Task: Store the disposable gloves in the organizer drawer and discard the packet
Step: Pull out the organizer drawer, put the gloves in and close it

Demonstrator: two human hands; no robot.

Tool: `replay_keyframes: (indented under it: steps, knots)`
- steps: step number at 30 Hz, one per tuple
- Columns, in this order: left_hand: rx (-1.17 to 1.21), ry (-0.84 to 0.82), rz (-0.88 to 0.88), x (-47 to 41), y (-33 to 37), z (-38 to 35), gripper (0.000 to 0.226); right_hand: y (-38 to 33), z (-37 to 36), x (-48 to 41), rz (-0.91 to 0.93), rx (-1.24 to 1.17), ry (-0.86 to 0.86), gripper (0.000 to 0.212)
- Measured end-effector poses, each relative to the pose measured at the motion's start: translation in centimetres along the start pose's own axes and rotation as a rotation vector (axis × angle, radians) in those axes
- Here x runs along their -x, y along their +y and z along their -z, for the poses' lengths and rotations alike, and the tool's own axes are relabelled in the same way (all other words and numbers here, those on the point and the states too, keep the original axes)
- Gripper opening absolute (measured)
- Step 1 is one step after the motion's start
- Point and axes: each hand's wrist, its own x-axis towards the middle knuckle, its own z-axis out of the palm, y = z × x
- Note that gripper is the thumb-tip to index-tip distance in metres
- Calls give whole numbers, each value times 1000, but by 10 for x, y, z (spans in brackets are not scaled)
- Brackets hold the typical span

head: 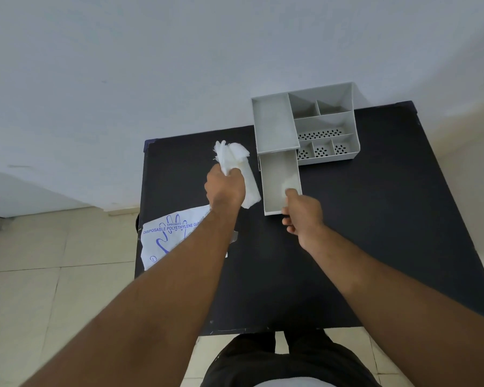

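My left hand (224, 188) is closed around a bunch of thin white disposable gloves (234, 160), held just left of the drawer. The grey organizer (323, 118) stands at the table's far side. Its drawer (278, 174) is pulled out toward me and looks empty. My right hand (302, 212) grips the drawer's front edge. The flat white packet (169, 236) with blue glove print lies at the table's left edge, partly under my left forearm.
The black table (375, 219) stands against a pale wall. The organizer's top has several open compartments, some with perforated floors. Beige tiled floor (53, 275) lies to the left and below the table.
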Motion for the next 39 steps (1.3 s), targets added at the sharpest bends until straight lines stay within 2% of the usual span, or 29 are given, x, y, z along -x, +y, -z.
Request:
replay_keyframes:
  steps: [2,5,7,9,12,16,19,23,29,33,39]
  knots:
    - [96,-15,-18,3,7,2,12,-12,-2,-3,43,-23,-15,22]
    - [278,-196,92,9,19,6,12,-33,-2,-5,58,-75,-144,15]
    - [339,-344,195,10,24,7,11,-42,-1,-8,26,-144,-247,24]
    - [327,-402,226,10,24,4,22,-47,-1,-13,39,-217,-286,28]
    - [143,-395,150,8,16,-6,22,-45,-1,-19,142,-190,-183,23]
    - [-251,-363,-4,7,7,-18,24,-31,8,-26,238,42,9,23]
    - [-370,-331,-62,9,5,-26,28,-24,13,-26,310,230,111,30]
    - [-333,-368,-70,7,4,-39,33,-25,12,-23,408,369,129,36]
    - [-177,-260,-9,0,7,-42,30,-25,10,-28,446,495,109,42]
    - [-147,-263,20,-4,5,-44,28,-26,9,-28,472,595,135,49]
    - [-132,-285,44,-3,8,-47,15,-26,3,-32,477,667,155,47]
